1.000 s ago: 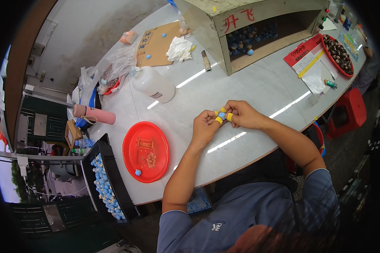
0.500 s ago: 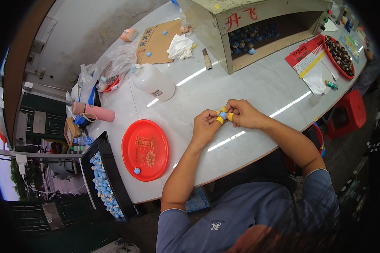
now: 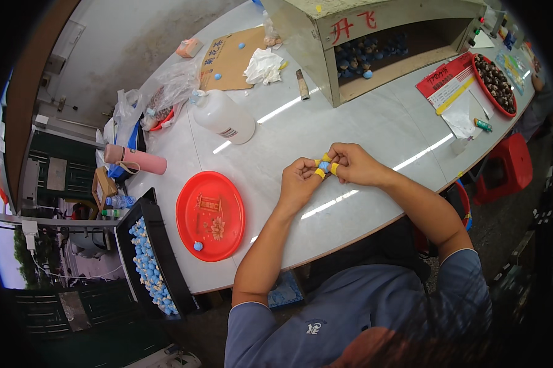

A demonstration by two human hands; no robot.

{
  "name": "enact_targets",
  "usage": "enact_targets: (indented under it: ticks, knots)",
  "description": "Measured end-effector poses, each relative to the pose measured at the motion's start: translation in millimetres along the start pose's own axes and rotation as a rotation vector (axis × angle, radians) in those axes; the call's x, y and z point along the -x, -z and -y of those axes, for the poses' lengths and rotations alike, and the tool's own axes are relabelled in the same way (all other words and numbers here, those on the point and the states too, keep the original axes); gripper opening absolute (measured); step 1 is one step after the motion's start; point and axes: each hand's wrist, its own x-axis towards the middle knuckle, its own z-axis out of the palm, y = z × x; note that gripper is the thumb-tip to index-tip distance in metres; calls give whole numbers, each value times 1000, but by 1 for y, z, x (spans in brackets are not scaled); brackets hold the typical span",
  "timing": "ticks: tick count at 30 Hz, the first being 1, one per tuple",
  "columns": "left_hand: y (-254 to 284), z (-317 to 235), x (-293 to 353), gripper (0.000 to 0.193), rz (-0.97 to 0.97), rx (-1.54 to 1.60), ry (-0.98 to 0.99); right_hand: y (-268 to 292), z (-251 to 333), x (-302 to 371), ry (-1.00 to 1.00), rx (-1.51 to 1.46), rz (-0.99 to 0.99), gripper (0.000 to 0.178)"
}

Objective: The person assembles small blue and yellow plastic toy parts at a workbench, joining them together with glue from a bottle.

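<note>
Between my fingertips, over the table's front part, is a small blue piece (image 3: pixel 324 165), round like those in the tray. My left hand (image 3: pixel 300 178) pinches it from the left, my right hand (image 3: pixel 354 165) from the right. Yellow wraps cover thumb and finger ends on both hands. The fingers hide most of the piece. To the left lies a red plate (image 3: pixel 190 214) holding a single blue piece (image 3: pixel 198 246). Beside it, a black tray (image 3: pixel 168 260) contains many blue and cream pieces (image 3: pixel 149 267).
A white plastic bottle (image 3: pixel 224 118) and pink flask (image 3: pixel 135 159) stand left. An open-fronted metal box (image 3: pixel 325 67) with blue pieces inside is at the back. Cardboard (image 3: pixel 224 58) and crumpled tissue (image 3: pixel 263 67) lie behind. At right are a red bowl (image 3: pixel 514 111) of dark pieces and a red stool (image 3: pixel 510 168).
Both hands stay in nearly the same place, still pinching the blue piece, with only slight finger movement. The whole view has shifted a little.
</note>
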Motion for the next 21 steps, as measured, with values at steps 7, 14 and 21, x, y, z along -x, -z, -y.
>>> enact_targets:
  ticks: [7, 14, 21]
  knots:
    - [6, -2, -2, 15, 33, 61, 67, -3, 7, 0, -16, -16, -2, 15]
    - [7, -2, -3, 14, 66, 84, 70, -2, 11, 1, -5, 14, -3, 14]
    - [8, -8, -3, 17, 64, 125, 106, -2, 19, 3, -34, -85, -5, 15]
